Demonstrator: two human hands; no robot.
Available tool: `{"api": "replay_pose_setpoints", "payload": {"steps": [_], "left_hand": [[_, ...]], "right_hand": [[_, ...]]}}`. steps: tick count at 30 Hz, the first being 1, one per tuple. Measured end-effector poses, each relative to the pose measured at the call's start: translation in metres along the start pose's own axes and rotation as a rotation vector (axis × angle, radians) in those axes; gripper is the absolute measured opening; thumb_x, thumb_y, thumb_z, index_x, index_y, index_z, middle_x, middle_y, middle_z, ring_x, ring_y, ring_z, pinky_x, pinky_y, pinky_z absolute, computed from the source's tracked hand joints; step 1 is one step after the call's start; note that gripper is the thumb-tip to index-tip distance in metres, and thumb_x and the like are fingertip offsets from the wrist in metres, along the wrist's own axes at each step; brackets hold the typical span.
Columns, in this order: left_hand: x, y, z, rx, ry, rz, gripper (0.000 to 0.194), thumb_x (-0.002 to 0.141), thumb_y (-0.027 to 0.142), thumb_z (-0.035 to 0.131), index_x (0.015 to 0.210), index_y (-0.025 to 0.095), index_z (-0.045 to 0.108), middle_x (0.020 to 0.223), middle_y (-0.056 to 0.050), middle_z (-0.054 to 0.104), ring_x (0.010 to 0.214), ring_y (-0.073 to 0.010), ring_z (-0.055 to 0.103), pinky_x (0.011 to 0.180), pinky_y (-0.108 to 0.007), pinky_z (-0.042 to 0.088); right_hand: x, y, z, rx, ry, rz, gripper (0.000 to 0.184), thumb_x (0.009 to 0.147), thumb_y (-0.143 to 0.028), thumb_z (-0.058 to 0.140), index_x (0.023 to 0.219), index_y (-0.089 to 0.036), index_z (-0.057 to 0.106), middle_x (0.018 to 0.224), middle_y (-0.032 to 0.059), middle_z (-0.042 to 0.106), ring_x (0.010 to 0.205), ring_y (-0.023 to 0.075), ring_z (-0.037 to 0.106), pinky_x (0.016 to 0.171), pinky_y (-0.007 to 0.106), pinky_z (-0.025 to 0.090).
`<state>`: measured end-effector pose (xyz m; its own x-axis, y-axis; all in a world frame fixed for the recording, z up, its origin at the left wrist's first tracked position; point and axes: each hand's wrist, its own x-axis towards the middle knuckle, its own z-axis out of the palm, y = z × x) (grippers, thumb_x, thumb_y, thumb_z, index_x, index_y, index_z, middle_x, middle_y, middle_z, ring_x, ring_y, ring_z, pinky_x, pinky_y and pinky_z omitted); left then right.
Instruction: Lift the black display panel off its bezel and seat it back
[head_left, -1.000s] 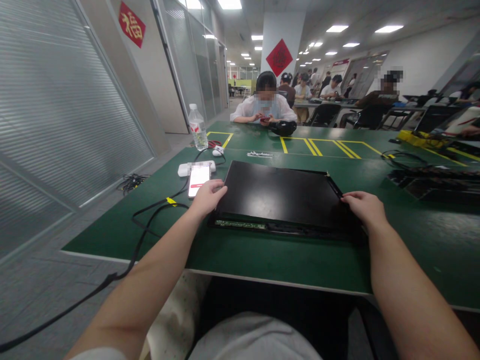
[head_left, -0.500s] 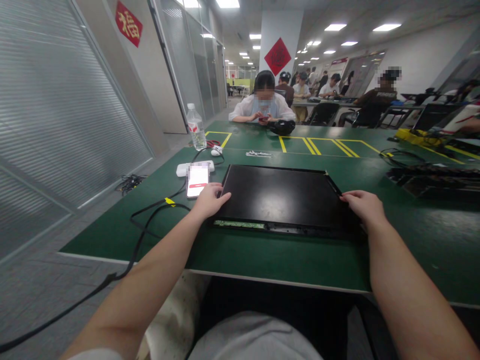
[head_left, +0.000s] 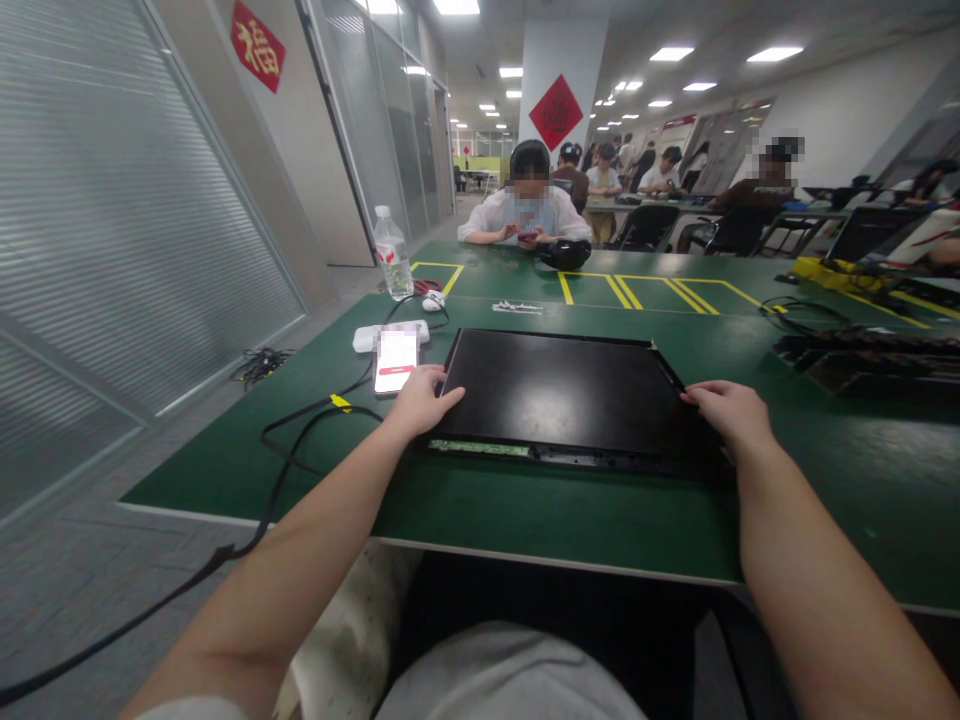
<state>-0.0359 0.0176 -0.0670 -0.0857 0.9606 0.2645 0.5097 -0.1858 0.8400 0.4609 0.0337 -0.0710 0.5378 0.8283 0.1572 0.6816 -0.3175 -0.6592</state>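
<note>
A flat black display panel lies face up on the green table, with a strip of green circuit board showing along its near edge. My left hand grips the panel's left edge, thumb on top and fingers at the side. On the opposite edge, my right hand pinches the black frame between thumb and fingers. The undersides of both grips are hidden. Just beyond my left hand lies a phone with a lit screen, against a white oblong case.
A water bottle stands at the far left, near a white mouse-like object. A black cable runs off the left table edge. Dark panel parts are stacked at right. A person sits opposite, by a black object.
</note>
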Motion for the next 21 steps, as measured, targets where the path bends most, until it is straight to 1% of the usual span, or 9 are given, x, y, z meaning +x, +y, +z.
{"api": "replay_pose_setpoints", "payload": {"steps": [5, 9, 15, 21], "left_hand": [[0.0, -0.002, 0.0, 0.051, -0.007, 0.006, 0.029, 0.061, 0.042, 0.092, 0.069, 0.024, 0.071, 0.116, -0.015, 0.07, 0.128, -0.0426, 0.057, 0.119, -0.053, 0.04], [0.0, -0.003, 0.0, 0.058, 0.0, 0.002, 0.026, 0.063, 0.037, 0.091, 0.071, 0.023, 0.071, 0.117, -0.015, 0.067, 0.128, -0.0423, 0.056, 0.12, -0.052, 0.04], [0.003, -0.01, 0.001, 0.144, -0.022, 0.02, 0.028, 0.067, 0.043, 0.089, 0.078, 0.022, 0.074, 0.118, -0.013, 0.065, 0.128, -0.0402, 0.057, 0.119, -0.05, 0.041], [0.003, -0.013, 0.003, 0.097, 0.003, 0.009, 0.03, 0.063, 0.041, 0.092, 0.076, 0.022, 0.073, 0.119, -0.014, 0.063, 0.129, -0.0413, 0.056, 0.12, -0.05, 0.04]], "right_hand": [[-0.004, -0.005, -0.001, -0.01, -0.004, 0.028, 0.012, 0.072, -0.034, 0.071, 0.076, -0.026, 0.079, 0.074, 0.0064, 0.074, 0.076, 0.0272, 0.066, 0.073, 0.039, 0.05], [-0.006, -0.007, -0.001, -0.008, 0.022, 0.02, 0.009, 0.071, -0.034, 0.074, 0.074, -0.026, 0.078, 0.075, 0.0075, 0.074, 0.078, 0.0283, 0.067, 0.072, 0.039, 0.049], [-0.001, -0.001, 0.001, 0.02, -0.008, 0.022, 0.013, 0.073, -0.035, 0.071, 0.077, -0.027, 0.079, 0.078, 0.0062, 0.077, 0.075, 0.028, 0.068, 0.073, 0.041, 0.05], [-0.008, -0.008, -0.002, 0.003, -0.009, 0.054, 0.012, 0.074, -0.033, 0.07, 0.077, -0.026, 0.079, 0.077, 0.007, 0.076, 0.076, 0.0278, 0.068, 0.074, 0.04, 0.049]]}}
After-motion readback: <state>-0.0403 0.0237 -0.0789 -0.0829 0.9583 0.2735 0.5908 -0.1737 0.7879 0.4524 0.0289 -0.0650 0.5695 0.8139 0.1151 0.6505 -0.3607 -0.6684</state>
